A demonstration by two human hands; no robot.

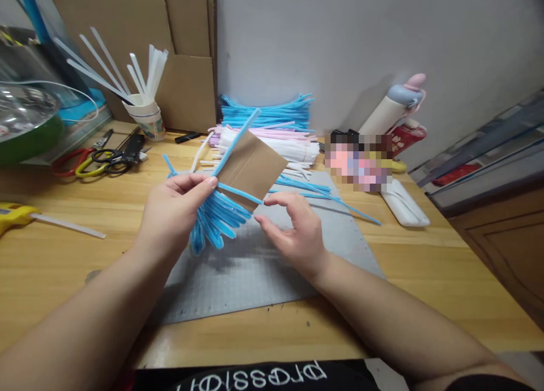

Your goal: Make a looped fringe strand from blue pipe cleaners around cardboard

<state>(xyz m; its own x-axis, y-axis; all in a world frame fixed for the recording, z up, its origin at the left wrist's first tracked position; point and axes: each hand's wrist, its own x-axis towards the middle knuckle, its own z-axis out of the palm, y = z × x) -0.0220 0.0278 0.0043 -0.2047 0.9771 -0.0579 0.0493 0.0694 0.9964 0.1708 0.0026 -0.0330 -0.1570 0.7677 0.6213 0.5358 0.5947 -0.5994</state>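
A: Grip status?

B: Our left hand (174, 209) has thumb and forefinger clamped on a looped blue stem bunch (219, 218), gathered end hidden in the grip. Palm inward, wrist raised, forearm slanting in from lower left. Our right hand (300, 226) has thumb and forefinger parted beside a blue stem's end; we can't tell if the forefinger touches it.

A: Where's the bunch?

B: Above the gray mat (255, 272), loops fanned downward. Cardboard piece (255, 167) sits tilted right behind it, one blue stem sticking up along its left edge.

A: Anything in the way?

B: Cardboard partly blocks our view of the white stem bundle (289, 150). Blue stem stack (267, 116) is behind that, against the wall (340, 39). Loose blue stems (314, 188) cross the mat's far edge.

A: Farther out?

B: Left: paper cup (149, 122) of white strips, yellow-handled scissors (87, 161), yellow tool (15, 214) with a pale stick. Right: leaning bottle (380, 113), pixelated patch, white case (406, 204).

A: Surface?

B: Wood-grain tabletop (391, 277), mat lying askew. Cardboard sheets (187, 79) stand against the pale wall.
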